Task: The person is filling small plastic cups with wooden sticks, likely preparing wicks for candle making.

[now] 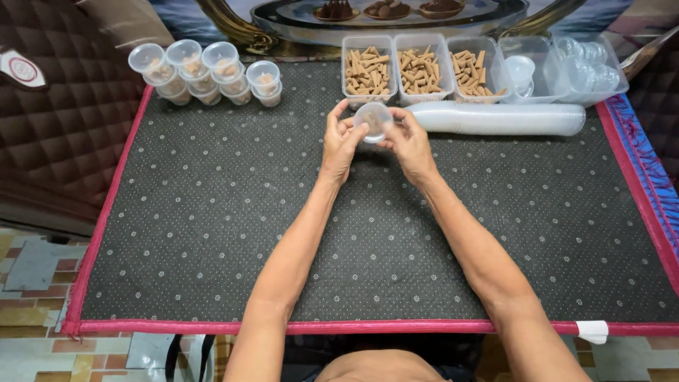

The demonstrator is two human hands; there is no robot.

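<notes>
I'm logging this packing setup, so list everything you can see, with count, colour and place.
small cup: one, clear plastic, held between both hands above the mat's far middle.
filled cups: about eight, clear with brown contents, stacked in pairs, far left of the mat.
cone trays: three, clear, holding tan cone-shaped pieces, far centre.
cup tub: one, clear, with a loose cup inside, right of the trays.
lid tub: one, clear, holding round lids, far right.
cup stack: one long sleeve, whitish, lying on its side before the trays.
mat: one, dark, white-dotted, pink-edged, covering the table.
left hand: on the cup.
right hand: on the cup.
</notes>
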